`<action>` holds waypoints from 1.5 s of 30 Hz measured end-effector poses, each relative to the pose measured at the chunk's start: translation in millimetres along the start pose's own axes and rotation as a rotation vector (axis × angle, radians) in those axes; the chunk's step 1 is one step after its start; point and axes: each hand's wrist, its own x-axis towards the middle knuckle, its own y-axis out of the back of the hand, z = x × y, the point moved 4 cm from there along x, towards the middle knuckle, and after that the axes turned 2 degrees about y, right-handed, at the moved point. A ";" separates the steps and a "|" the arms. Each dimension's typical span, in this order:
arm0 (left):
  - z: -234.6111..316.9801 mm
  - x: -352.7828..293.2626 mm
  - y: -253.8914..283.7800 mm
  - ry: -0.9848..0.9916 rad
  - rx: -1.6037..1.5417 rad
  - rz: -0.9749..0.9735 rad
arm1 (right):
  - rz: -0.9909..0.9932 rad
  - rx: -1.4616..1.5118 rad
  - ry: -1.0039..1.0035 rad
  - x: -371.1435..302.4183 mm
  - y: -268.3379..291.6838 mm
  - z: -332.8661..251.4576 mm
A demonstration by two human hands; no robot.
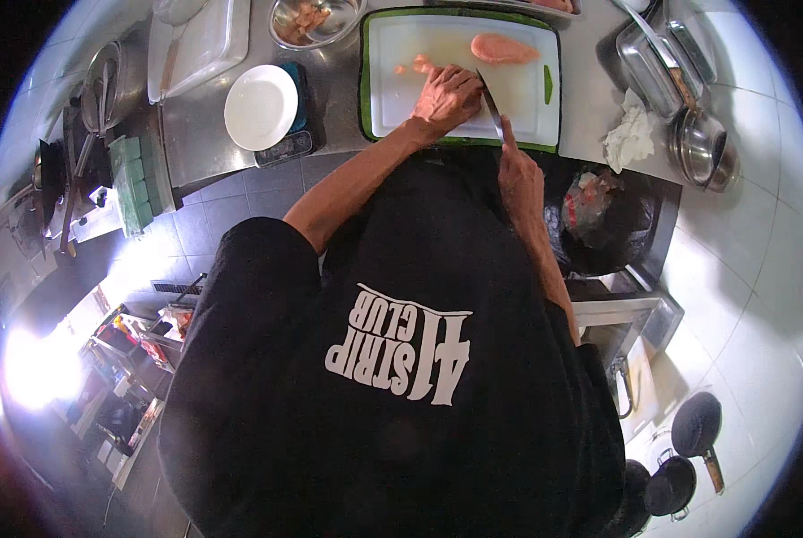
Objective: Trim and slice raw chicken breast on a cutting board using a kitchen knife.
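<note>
A knife (491,103) is in my right hand (521,175), its blade slanting up and left over the white cutting board (460,125). My left hand (451,94) rests on the board beside the blade, fingers bent and pressed down; what lies beneath them is hidden. Small pieces of raw pale-pink meat (419,63) lie just past its fingers on the left. Toward the board's far right sits a larger raw piece, which looks like a chicken breast (504,49). Green edging (364,90) runs round the board.
Left of the board, a white plate (261,108) stands on what looks like a kitchen scale (285,148). Behind it is a steel bowl (337,25) with meat pieces. A crumpled white cloth or paper (630,132) and metal bowls (699,143) lie at right. A dark bin (590,242) is below the counter edge.
</note>
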 end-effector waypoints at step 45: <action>29.1 21.8 -14.9 0.578 0.108 -0.120 | 0.074 0.927 0.013 32.4 -39.5 189.8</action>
